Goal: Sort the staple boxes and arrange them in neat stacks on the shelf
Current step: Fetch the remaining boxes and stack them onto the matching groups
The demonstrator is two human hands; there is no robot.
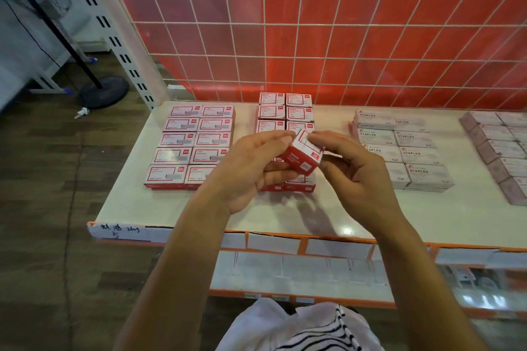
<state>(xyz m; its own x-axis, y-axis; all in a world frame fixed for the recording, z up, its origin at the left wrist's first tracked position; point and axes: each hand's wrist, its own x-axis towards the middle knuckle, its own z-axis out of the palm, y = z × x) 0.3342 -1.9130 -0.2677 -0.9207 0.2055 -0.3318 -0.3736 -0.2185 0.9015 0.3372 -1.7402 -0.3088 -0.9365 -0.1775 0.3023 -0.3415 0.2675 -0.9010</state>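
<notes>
Shelf: glossy white shelf (159, 205), red wire-grid backing.
Hands: left hand (251, 168) and right hand (356, 162) both pinch small red-and-white cardboard staple box (303, 155).

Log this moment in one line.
left hand, right hand: hold red staple box | in front of middle red stack | not yet placed

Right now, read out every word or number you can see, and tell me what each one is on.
"STAPLES": tops of the pale boxes.
"5", under handwriting I cannot read surely: white label on the shelf front edge.
Red-and-white boxes, and the held box gripped by left hand and right hand: print too blurred.
Pink boxes, far right: unreadable.
</notes>
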